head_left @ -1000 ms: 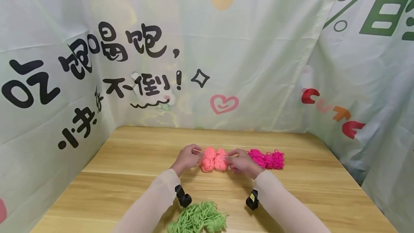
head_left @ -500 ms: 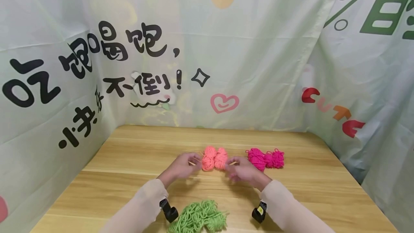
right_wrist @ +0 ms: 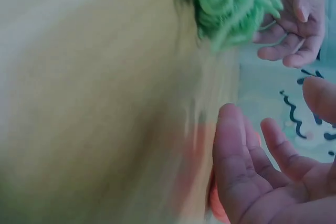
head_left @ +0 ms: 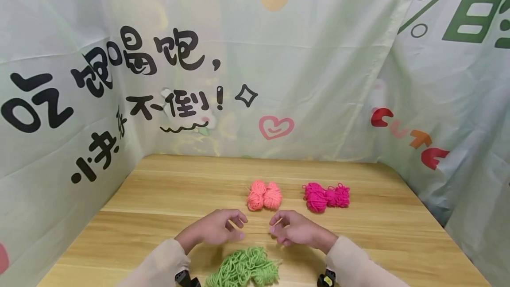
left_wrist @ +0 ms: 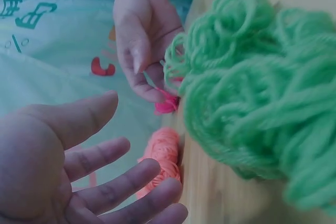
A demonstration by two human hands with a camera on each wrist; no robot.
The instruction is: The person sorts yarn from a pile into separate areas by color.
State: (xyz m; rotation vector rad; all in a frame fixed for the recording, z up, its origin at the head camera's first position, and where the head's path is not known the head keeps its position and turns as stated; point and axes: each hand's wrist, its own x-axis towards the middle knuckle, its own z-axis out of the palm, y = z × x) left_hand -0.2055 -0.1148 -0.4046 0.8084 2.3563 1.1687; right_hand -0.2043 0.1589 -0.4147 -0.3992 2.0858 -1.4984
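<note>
In the head view my left hand (head_left: 219,227) and right hand (head_left: 299,229) hover over the middle of the table, facing each other, with loosely bent fingers and nothing held. Just beyond them lies a coral-pink yarn bundle (head_left: 264,195), drawn in at its middle. To its right is a magenta yarn bundle (head_left: 326,197). A loose green yarn bundle (head_left: 245,268) lies on the near side, below both hands. The left wrist view shows the green yarn (left_wrist: 252,87) close up, beside the spread fingers (left_wrist: 113,187) of my left hand.
The wooden table (head_left: 191,176) carries the yarn bundles. Printed cloth curtains (head_left: 318,79) with writing and drawings hang behind it and along both sides. A small black camera (head_left: 187,279) sits at the left wrist, and another black camera (head_left: 327,278) at the right.
Both hands have left the sides of the coral-pink yarn bundle and drawn back toward the near edge, above the green yarn. The yarn bundles stay where they were.
</note>
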